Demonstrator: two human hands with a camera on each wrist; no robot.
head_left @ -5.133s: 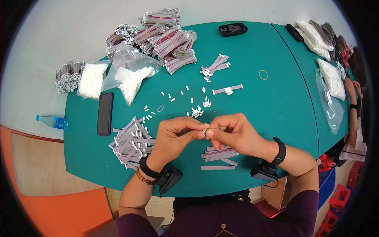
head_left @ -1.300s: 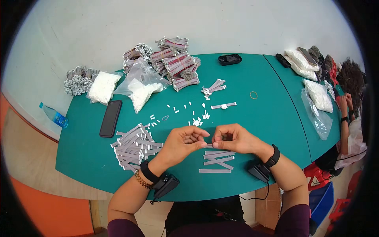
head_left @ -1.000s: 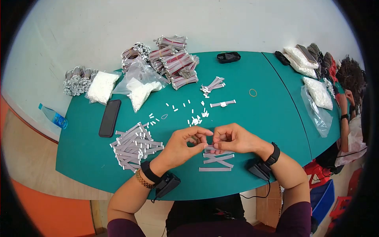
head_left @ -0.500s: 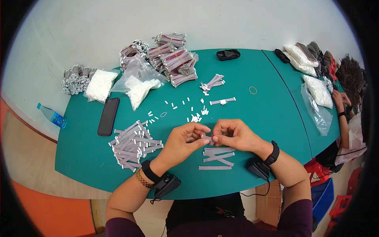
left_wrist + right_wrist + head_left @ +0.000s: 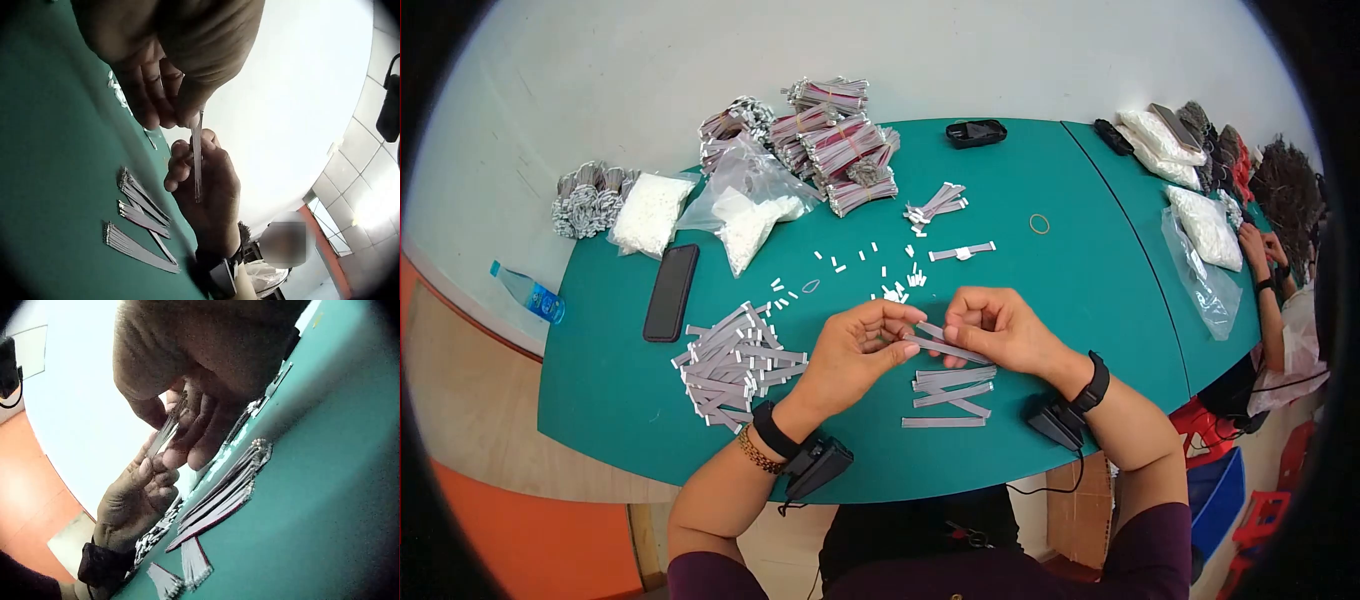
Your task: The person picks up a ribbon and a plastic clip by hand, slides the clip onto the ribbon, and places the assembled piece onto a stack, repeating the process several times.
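Observation:
Between my hands, above the table, is a grey flat ribbon cable (image 5: 956,351), with a second short grey strip (image 5: 931,329) just behind it. My left hand (image 5: 862,350) pinches the cable's left end between thumb and fingertips. My right hand (image 5: 1007,335) grips it farther along, thumb on top. In the left wrist view the cable (image 5: 198,164) appears edge-on, running from the left fingertips across the right palm. The right wrist view has it fanned into layers (image 5: 166,434) at the right fingers. Grey ribbon cables (image 5: 953,380) lie in small groups below the hands.
A pile of ribbon cables (image 5: 735,365) with white ends lies left. Loose white connectors (image 5: 914,276) are scattered beyond the hands. Bagged white pieces (image 5: 755,228), a phone (image 5: 670,293) and cable bundles (image 5: 840,150) stand farther off. Another person's hands (image 5: 1260,248) are at right.
Five seconds ago the fingertips met closely over a small piece. My hands have since dipped toward the cable groups, then risen away from me, with a longer stretch of cable now showing between them.

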